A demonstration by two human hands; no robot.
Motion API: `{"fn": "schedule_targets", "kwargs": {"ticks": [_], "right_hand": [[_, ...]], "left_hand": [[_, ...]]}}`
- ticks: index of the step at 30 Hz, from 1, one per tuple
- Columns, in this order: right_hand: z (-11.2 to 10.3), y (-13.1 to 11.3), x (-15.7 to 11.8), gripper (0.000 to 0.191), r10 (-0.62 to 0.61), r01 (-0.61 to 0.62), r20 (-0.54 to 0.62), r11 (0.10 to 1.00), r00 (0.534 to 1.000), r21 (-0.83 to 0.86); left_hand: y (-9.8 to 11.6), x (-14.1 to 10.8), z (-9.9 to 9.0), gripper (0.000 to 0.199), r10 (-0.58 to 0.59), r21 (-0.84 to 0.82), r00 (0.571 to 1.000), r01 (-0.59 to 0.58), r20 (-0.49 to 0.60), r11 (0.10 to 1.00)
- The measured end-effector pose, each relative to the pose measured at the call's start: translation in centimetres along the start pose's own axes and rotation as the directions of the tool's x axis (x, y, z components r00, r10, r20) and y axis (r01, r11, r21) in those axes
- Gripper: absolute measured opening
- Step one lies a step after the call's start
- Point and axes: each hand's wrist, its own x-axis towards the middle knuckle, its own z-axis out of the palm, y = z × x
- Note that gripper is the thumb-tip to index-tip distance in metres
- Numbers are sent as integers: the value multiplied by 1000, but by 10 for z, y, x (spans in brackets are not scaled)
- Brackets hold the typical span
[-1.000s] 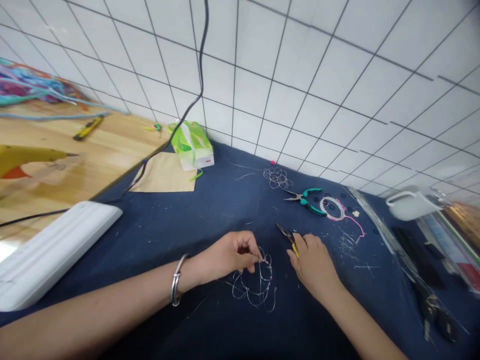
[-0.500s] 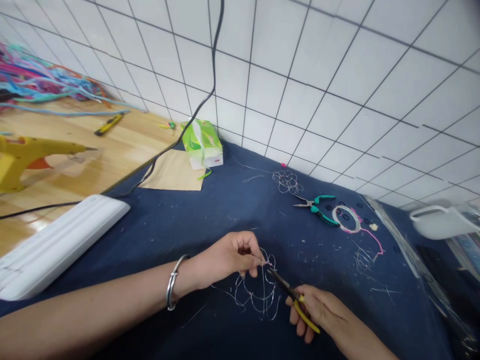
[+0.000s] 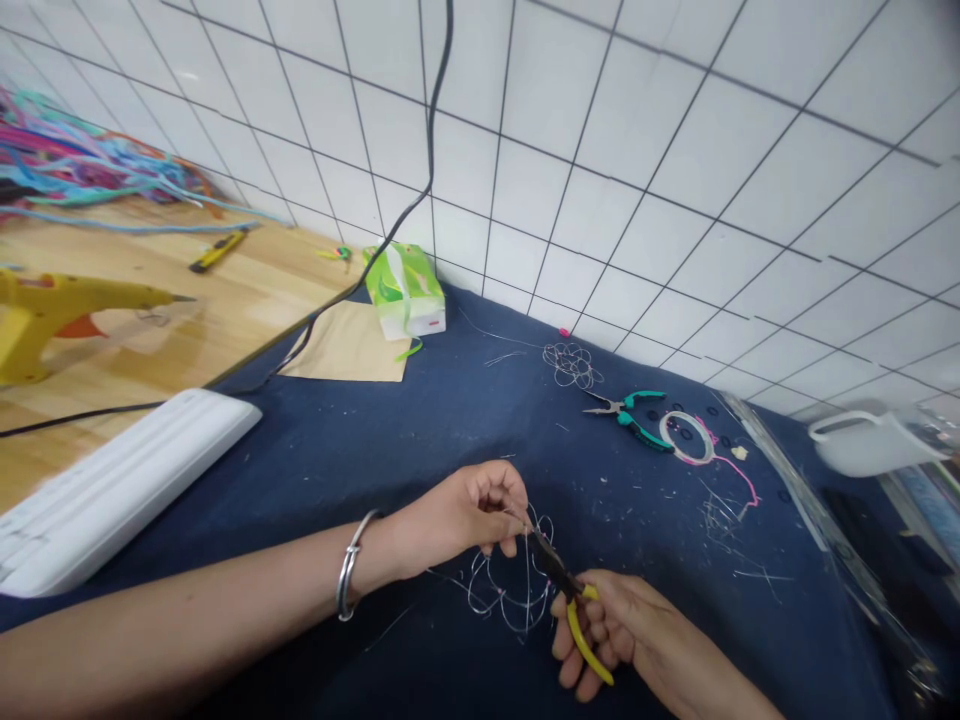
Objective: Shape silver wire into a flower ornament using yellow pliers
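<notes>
My left hand (image 3: 480, 512) pinches a looped piece of thin silvery wire (image 3: 504, 604) between thumb and fingers, over the dark blue cloth. Small pinkish beads dot the wire, and its loops hang below my fingertips. My right hand (image 3: 604, 630) is wrapped round yellow-handled pliers (image 3: 579, 612). Their dark jaws reach the wire right beside my left fingertips; whether they grip it I cannot tell. Farther back lies a flower-shaped wire piece (image 3: 572, 365), with teal-handled needle-nose pliers (image 3: 630, 412) near it.
A white ring-shaped coil (image 3: 686, 438) with pink cord and wire scraps (image 3: 721, 520) lies at right. At left are a white power strip (image 3: 127, 490), a yellow glue gun (image 3: 67, 315), a utility knife (image 3: 217, 250) and a tissue pack (image 3: 405, 290). A black cable (image 3: 430, 150) hangs across.
My right hand has moved left with the yellow-handled pliers, bringing their jaws up to my left fingertips. My left hand keeps its pinch on the wire, almost unmoved.
</notes>
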Motion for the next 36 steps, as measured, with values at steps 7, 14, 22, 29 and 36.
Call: {"fn": "schedule_targets", "kwargs": {"ticks": [7,14,22,29,36], "right_hand": [[1,3,4,42,6,-11,39,993,999,118],[1,3,4,43,6,-11,46,993,999,120],[0,0,4,41,20,-22,35,999,999,41],[-1,0,3,41,29,-29,20,1000,999,-4],[0,1,2,40,22,-24,-18,995,1000,-96]], "left_hand": [[2,0,-1,13,0,-43,999,3,51,999],[3,-1,-4,12,-5,0,995,5,95,1000],[5,-1,-4,10,-32,65,991,24,128,998],[4,-1,-4,11,-34,74,992,25,123,997],[3,-3,-2,10,-40,102,993,29,107,994]]}}
